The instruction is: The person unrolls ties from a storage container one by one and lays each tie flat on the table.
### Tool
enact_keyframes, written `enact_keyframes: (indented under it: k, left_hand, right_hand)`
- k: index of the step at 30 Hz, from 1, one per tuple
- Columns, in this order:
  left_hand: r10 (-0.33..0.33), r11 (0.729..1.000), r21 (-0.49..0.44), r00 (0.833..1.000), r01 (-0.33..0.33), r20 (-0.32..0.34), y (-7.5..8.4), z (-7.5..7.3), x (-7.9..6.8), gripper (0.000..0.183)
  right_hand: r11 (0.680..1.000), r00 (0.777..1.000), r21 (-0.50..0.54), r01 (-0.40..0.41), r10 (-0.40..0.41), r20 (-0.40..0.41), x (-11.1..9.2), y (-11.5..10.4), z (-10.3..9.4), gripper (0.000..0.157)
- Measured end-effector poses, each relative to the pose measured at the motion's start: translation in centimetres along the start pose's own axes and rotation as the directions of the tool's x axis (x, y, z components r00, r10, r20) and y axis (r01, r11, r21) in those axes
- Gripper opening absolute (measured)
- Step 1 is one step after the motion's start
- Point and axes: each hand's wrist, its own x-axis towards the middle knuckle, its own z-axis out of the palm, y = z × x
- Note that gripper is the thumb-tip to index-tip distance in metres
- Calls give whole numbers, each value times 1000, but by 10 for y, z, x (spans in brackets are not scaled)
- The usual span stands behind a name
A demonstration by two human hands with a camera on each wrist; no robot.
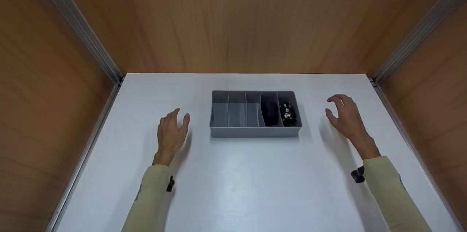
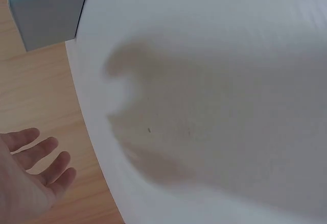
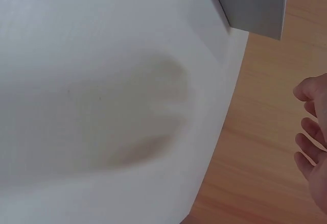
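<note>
Wooden walls (image 1: 233,20) stand round a white table (image 1: 237,173). Toward its back sits a grey box (image 1: 255,132) with five compartments. Both hands are above the table, apart from the box: left hand (image 1: 170,130) to its left, right hand (image 1: 346,117) to its right, each with thumb and fingers apart, loosely bent. A black bundle (image 1: 270,113) fills the fourth compartment from the left; a shiny dark packet (image 1: 288,114) lies in the fifth.

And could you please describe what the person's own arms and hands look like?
The left hand and right hand are ungloved. Long, pale yellow-green fabric sleeves end near the hands. A small black boxy device shows beside each sleeve's end, and small dark markings, too small to read, run along the sleeves' outer sides.
</note>
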Motion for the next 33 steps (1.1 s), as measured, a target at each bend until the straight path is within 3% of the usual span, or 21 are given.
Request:
enact_keyframes:
  k: [7, 16, 29, 33]
  left_hand:
    - [-67, 991, -113, 998, 69, 14, 6, 7, -5, 67]
    - [-124, 953, -274, 991, 130, 40, 13, 16, -7, 62]
    - [-186, 853, -484, 980, 194, 64, 30, 25, -4, 54]
    - [-193, 835, -513, 979, 198, 64, 35, 29, -3, 54]
  right_hand:
    - [998, 1000, 62, 7, -7, -1, 2, -7, 7, 30]
    - [992, 1000, 124, 5, -7, 14, 8, -14, 14, 29]
    - [973, 1000, 230, 2, -7, 24, 19, -24, 19, 31]
    - [967, 1000, 255, 8, -15, 24, 22, -27, 21, 30]
